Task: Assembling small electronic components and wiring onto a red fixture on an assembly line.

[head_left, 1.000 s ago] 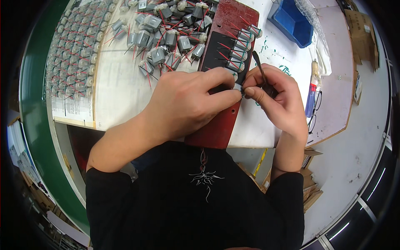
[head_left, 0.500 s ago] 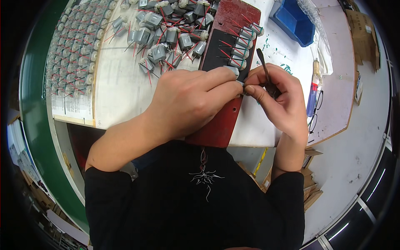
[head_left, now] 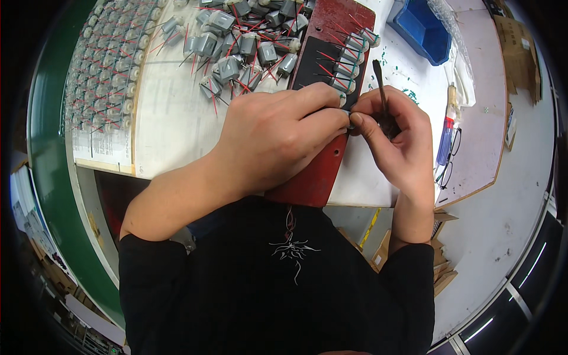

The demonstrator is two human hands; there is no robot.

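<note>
My left hand is closed over the lower part of a red board, its fingertips around a small grey motor that they mostly hide. Thumb and forefinger of my right hand pinch at that motor's near end. Tucked in the same right hand is a dark slim metal tool, its flattened tip pointing up and away; its lower part is hidden in the palm. Beyond my fingertips, several small motors with red and black leads stand in a row along the board's black pad.
Loose motors lie heaped left of the board. At far left, rows of motors fill a clear tray. A blue bin stands at back right, green scraps nearby. A screwdriver and glasses lie right.
Both hands keep their grips around the motor on the board, with only slight finger movement. The whole view has shifted a little, so the board and row appear slightly farther right.
</note>
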